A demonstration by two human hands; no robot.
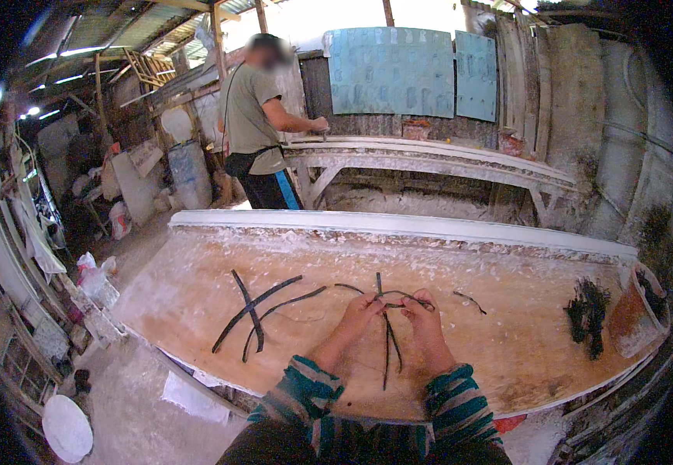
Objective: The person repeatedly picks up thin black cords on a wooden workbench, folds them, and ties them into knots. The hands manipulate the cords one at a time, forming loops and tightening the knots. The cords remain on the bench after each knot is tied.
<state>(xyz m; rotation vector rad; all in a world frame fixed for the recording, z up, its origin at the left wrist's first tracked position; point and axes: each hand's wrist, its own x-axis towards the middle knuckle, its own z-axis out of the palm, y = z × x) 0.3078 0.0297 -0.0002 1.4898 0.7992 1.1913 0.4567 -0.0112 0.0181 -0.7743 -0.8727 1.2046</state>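
My left hand [356, 318] and my right hand [421, 314] are close together over the wooden table [499, 349], fingers closed in a pinch. A thin, bendy black strip [400, 294] spans between them, arching slightly. Just below and behind my hands lie other dark strips [387, 353], partly covered by the fingers. To the left, two thick black strips [252, 305] cross in an X, with a curved strip [280, 307] beside them. A short thin piece [470, 301] rests right of my right hand. The strips' material is unclear.
At the table's right end, a tangled black bundle [586, 314] lies beside an orange-brown bucket [635, 329]. A long white moulding [398, 226] runs along the far edge. Beyond it, another person [255, 116] stands at a long white bench [437, 159]. A white round lid [67, 428] is at lower left.
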